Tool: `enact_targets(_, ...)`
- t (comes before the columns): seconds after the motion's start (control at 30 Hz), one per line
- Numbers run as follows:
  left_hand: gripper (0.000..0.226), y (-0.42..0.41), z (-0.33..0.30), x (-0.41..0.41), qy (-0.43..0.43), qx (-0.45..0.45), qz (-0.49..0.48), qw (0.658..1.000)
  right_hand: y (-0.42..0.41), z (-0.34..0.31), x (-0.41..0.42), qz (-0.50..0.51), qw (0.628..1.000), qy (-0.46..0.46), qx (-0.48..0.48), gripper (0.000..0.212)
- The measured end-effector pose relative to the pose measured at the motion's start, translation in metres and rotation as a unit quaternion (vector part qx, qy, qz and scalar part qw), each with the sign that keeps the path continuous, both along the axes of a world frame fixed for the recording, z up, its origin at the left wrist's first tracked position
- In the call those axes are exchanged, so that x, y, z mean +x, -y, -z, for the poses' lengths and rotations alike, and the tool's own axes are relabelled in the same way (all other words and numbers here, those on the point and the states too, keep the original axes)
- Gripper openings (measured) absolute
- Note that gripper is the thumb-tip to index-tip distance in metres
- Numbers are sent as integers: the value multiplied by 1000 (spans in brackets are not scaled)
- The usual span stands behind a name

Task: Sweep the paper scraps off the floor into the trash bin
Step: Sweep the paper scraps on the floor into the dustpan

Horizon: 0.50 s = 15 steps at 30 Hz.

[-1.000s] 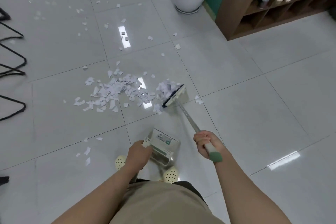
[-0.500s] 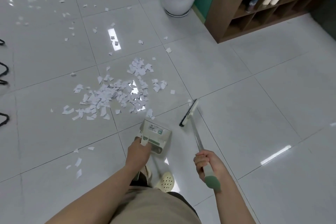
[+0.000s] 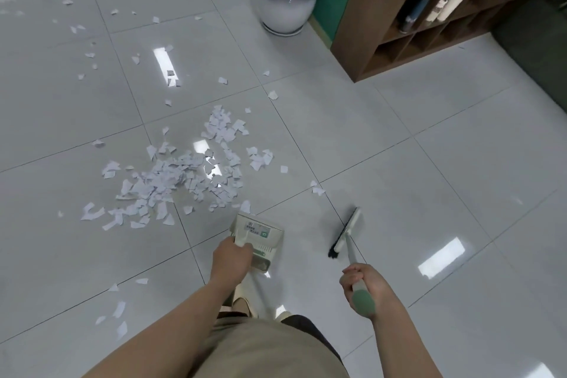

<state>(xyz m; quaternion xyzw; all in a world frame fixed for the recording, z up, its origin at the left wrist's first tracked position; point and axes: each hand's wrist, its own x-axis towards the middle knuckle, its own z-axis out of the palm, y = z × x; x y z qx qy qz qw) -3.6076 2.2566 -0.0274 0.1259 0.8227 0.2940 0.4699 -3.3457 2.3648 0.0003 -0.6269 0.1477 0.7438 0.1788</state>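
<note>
Both arms reach down and forward from the bottom edge of the view. The left hand (image 3: pixel 230 258) has its fingers curled round the handle of the dustpan (image 3: pixel 259 235), knuckles up, forearm running straight out from the body; the pan's mouth sits at the near edge of the scraps (image 3: pixel 171 181). The right hand (image 3: pixel 363 281) is wrapped tight round the broom (image 3: pixel 345 233) handle, thumb side up, the green grip end poking out below the fist toward the forearm. The shaft slants away from the hand to the brush head, which lies angled on the floor (image 3: pixel 429 181) to the right of the pan and apart from it. The main pile spreads across a tile joint left of and beyond the pan, with a smaller clump further out and two bits near the brush head. Loose scraps dot the tiles toward the far left corner, and a few lie near the left forearm. A white pot (image 3: pixel 287 0) stands at the far edge beside a wooden shelf (image 3: pixel 399 24).
</note>
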Motion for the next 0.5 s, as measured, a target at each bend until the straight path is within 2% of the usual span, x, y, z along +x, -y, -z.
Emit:
enact_targets(0.13, 13, -2, -3, -25, 3, 0, -30, 1000, -25, 7, -42, -65, 998, 8, -6, 25)
enact_targets(0.23, 13, -3, -6, -40, 5, 0, -69, 998, -42, 11, -84, -157, 988, 7, -5, 21)
enact_targets(0.4, 17, -5, -9, -54, -11, 7, -174, 985, -81, 16, -160, -350, 937, -5, 13, 30)
enact_targets(0.5, 16, -6, -8, -53, -20, 8, -253, 967, -115, 24, -189, -402, 915, -36, -5, 31)
